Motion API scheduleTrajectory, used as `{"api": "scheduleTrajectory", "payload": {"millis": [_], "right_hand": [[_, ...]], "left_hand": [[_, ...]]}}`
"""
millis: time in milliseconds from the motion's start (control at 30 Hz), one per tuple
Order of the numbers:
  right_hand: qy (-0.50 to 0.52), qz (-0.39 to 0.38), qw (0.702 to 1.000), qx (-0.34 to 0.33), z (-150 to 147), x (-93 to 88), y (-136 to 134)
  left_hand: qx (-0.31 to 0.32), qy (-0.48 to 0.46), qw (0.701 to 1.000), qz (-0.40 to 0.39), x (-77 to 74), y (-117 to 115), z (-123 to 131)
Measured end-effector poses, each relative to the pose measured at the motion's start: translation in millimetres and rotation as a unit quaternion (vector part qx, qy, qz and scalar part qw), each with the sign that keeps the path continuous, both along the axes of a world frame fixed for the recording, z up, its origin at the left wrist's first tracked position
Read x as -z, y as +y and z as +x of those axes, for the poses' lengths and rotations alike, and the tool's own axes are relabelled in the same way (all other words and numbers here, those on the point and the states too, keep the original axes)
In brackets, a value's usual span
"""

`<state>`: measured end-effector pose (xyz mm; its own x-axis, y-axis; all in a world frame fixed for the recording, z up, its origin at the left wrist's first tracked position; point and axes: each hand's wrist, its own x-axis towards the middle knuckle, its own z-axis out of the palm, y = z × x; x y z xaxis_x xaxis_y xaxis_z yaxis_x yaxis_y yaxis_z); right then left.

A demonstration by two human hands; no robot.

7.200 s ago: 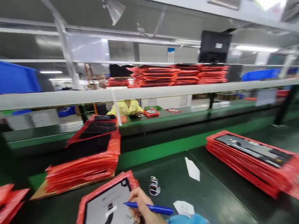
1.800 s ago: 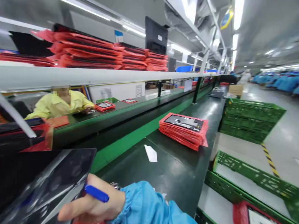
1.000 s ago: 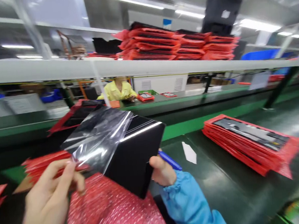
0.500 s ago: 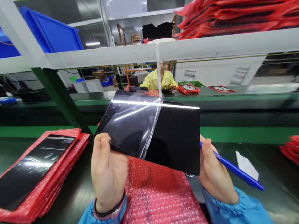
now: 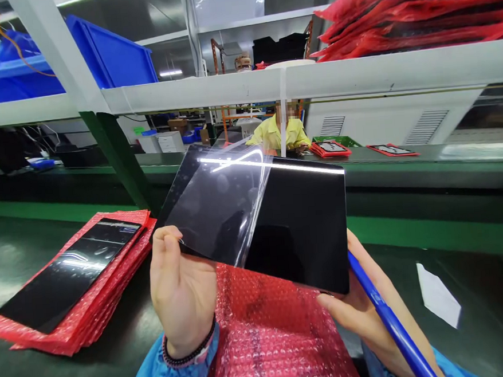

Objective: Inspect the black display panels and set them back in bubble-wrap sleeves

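Black panel [image 5: 303, 225] stays pinched by left grip [image 5: 183, 291] and right grip [image 5: 366, 321], whose thumb [image 5: 340, 310] has moved underneath.

We are in a factory hall, at what looks like an electronics line: a glossy black panel [image 5: 300, 231] is held in our fingers [image 5: 167, 237], and a similar dark panel [image 5: 72, 273] lies on red bubble-wrap sleeves [image 5: 112, 293] to their left. Our long bench [image 5: 494, 338] runs below them; beyond them, a person in yellow [image 5: 273, 134] is at a second bench [image 5: 431, 167] with a green crate [image 5: 351, 142]. Higher than our fingers, a white shelf [image 5: 193, 93] carries blue bins [image 5: 113, 54] and, further right, stacked red packs [image 5: 429, 15].
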<state>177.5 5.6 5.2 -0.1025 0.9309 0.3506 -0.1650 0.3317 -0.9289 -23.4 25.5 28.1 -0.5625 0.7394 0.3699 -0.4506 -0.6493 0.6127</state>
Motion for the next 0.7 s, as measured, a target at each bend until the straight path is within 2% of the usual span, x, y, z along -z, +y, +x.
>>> {"api": "scheduleTrajectory", "payload": {"millis": [133,300,433,533,700], "right_hand": [[-0.008,0.044,0.997,-0.059,4,6.3,-3],[0.016,0.006,0.990,-0.139,7,4.6,-6],[0.019,-0.010,0.988,-0.156,7,3.8,-7],[0.019,0.013,0.988,-0.151,5,0.2,-6],[-0.033,0.006,0.990,-0.135,6,-12.6,-6]], "left_hand": [[0.013,-0.038,0.999,0.011,-2.2,8,-5],[0.020,-0.047,0.999,0.001,-1.3,16,-8],[0.010,-0.060,0.998,-0.009,-1.6,19,-9],[-0.018,-0.063,0.998,-0.022,-1.7,25,-13],[-0.123,0.025,0.992,-0.008,6.4,43,-28]]}}
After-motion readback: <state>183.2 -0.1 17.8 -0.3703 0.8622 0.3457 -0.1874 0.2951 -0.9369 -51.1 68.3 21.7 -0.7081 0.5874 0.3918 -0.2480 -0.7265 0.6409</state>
